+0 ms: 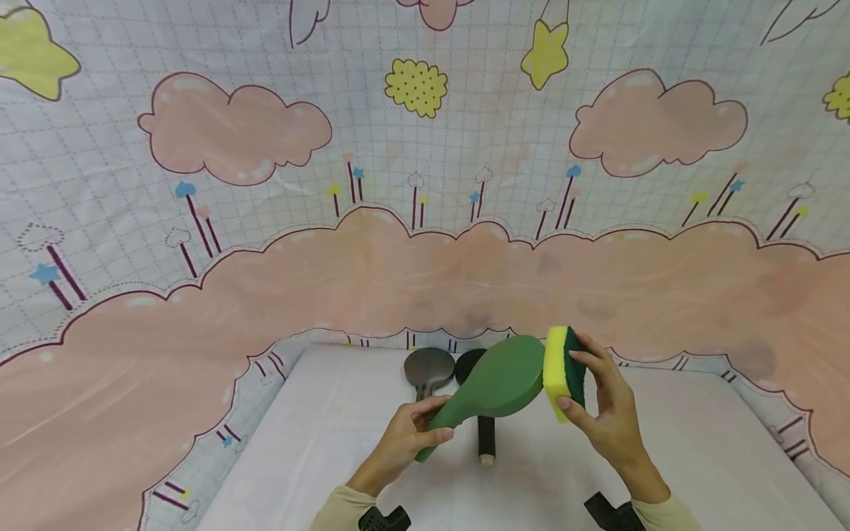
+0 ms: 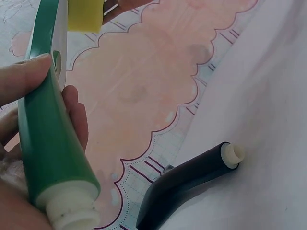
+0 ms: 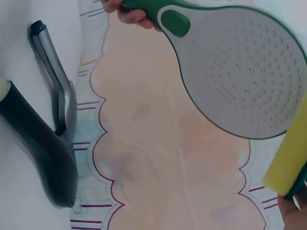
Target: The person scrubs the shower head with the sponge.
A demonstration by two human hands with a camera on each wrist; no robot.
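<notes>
My left hand (image 1: 409,436) grips the handle of a green shower head (image 1: 502,380), raised and tilted with its round head up to the right. Its pale nozzle face (image 3: 235,72), full of small holes, and a green oval button (image 3: 175,23) show in the right wrist view. At the handle's lower end is a white threaded connector (image 2: 72,211). My right hand (image 1: 612,413) pinches a yellow sponge (image 1: 556,372) with a dark green scouring side between thumb and fingers. The sponge's yellow side is right at the edge of the shower head.
Behind the raised one, a grey shower head (image 1: 428,369) and a black shower head (image 1: 487,435) lie on the white table (image 1: 319,420). The black one is partly hidden. A cloud-patterned cloth (image 1: 425,280) rises beyond the table's far edge.
</notes>
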